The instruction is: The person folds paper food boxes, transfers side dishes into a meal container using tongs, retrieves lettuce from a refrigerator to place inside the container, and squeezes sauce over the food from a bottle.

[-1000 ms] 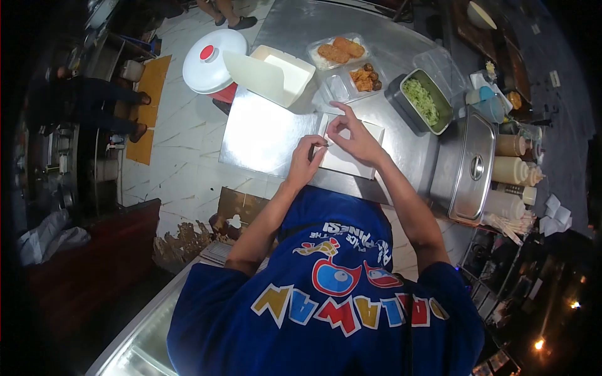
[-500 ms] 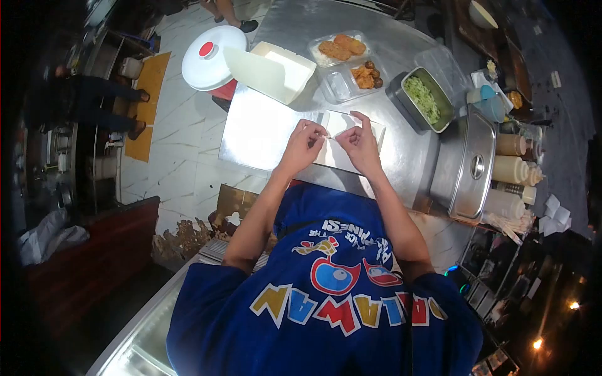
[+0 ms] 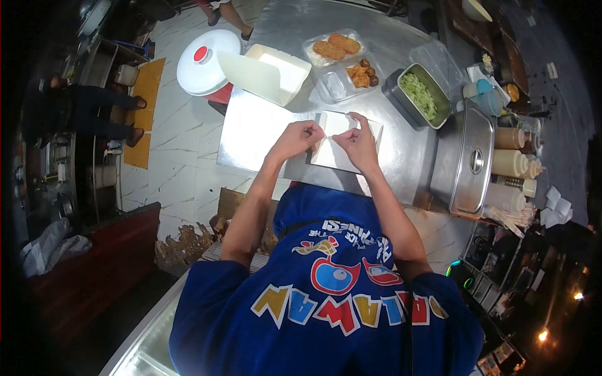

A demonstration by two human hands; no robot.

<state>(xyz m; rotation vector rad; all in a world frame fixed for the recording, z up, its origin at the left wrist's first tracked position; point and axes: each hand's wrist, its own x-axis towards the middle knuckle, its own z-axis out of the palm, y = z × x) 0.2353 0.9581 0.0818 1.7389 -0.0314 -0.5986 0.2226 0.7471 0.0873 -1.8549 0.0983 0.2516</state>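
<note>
In the head view, the flat, white rectangular box (image 3: 338, 160) lies on the silvery metal table (image 3: 407, 150), its longer axis running left to right, right end angled slightly toward the wearer. The left hand (image 3: 299, 139) and right hand (image 3: 359, 143) nearly meet above it, fingertips pinched; whether they grip anything is too small to tell. Beyond sits an open cream box (image 3: 282, 70).

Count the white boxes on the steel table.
2: an open box beside the red-and-white jug, and a second box under the left hand and right hand. No others show.
</note>
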